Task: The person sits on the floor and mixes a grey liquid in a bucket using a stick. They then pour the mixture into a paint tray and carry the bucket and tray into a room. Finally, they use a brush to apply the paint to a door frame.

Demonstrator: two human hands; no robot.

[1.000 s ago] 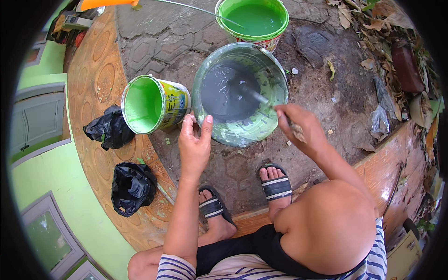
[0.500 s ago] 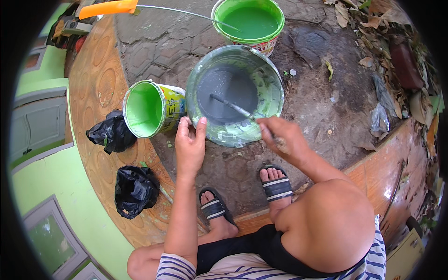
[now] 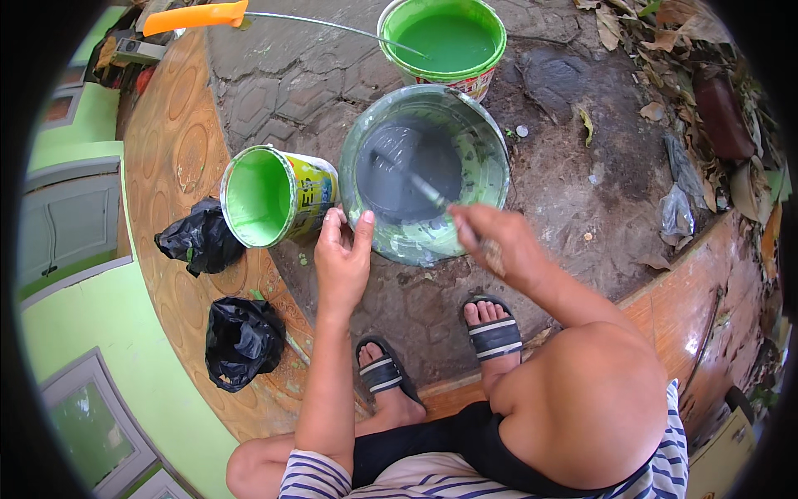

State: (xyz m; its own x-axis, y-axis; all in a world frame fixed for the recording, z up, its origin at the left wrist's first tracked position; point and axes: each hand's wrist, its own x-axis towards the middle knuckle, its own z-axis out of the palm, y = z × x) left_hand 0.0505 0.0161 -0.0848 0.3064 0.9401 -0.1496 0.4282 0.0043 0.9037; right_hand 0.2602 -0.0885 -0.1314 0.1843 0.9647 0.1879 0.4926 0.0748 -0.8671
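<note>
Paved ground (image 3: 565,241); dark-lettered bucket (image 3: 307,195); right fingers (image 3: 475,219) grip stick (image 3: 426,188).

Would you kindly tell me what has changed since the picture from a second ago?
The right hand has moved left and nearer the person, and the stick it grips has swung leftward in the grey liquid. Nothing was newly grasped or let go. The left hand is still at the rim of the large bucket; both smaller pails stay beside it.
</note>
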